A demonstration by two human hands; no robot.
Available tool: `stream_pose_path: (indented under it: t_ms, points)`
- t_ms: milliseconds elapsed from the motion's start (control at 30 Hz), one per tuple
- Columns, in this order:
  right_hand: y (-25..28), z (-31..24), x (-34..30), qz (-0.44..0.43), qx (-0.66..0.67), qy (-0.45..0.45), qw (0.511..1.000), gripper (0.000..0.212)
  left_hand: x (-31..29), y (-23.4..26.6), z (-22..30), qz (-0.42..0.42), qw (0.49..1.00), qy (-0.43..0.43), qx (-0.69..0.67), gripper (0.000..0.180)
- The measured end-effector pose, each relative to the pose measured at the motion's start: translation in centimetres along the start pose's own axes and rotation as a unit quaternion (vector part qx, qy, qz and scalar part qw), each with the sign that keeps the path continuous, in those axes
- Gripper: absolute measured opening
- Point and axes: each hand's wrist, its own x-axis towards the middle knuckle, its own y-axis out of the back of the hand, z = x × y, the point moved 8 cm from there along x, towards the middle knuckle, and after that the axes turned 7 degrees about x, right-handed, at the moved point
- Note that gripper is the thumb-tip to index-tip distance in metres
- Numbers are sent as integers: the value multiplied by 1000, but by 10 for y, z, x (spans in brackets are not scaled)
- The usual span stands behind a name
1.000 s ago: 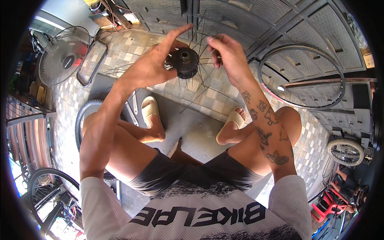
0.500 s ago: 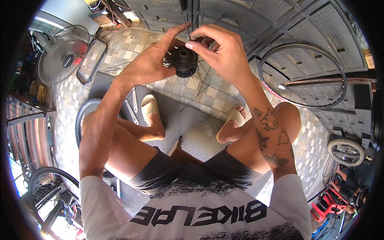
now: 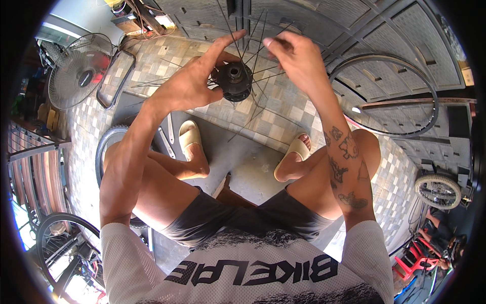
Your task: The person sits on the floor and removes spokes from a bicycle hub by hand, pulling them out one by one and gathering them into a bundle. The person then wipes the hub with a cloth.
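Head view: at the upper centre of the frame, a dark hub (image 3: pixel 232 90) with thin spokes (image 3: pixel 268 77) fanning out from it is held up over the tiled floor (image 3: pixel 152 66). The left hand (image 3: pixel 195 86) grasps the hub from its left side, thumb at the lower edge and index finger stretched out past the top. The right hand (image 3: pixel 296 53), just right of the upper spokes, has its fingers curled in toward the thumb; whether a spoke is pinched there, I cannot tell. For good handling, I judge that the left hand should cradle the hub firmly by its body, tilted so the flange holes face the eyes, without pressing on the loose wires. The right is best guided by fingertips alone, taking one spoke at a time near its end and easing it clear of its neighbours, since crossed wires could snag or bend. As for writing, large dark block lettering (image 3: pixel 250 273) runs upside down across the white shirt (image 3: pixel 126 258) at the bottom of the frame. The badge (image 3: pixel 86 77) on the fan (image 3: pixel 68 83), upper left, is too small to read.
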Motion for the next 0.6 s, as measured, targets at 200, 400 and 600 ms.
stream_pose_path:
  t_ms: [200,400,600]
  points:
    - [-42,32,-2,-152,126,-135,971,62,0,-3,10,-4,1000,12,-22,121]
    - [-56,28,-2,-128,298,-157,933,40,-2,-7,14,-10,999,34,-7,122]
    - [-9,-30,0,23,297,128,946,26,-4,-9,6,-20,999,40,-21,124]
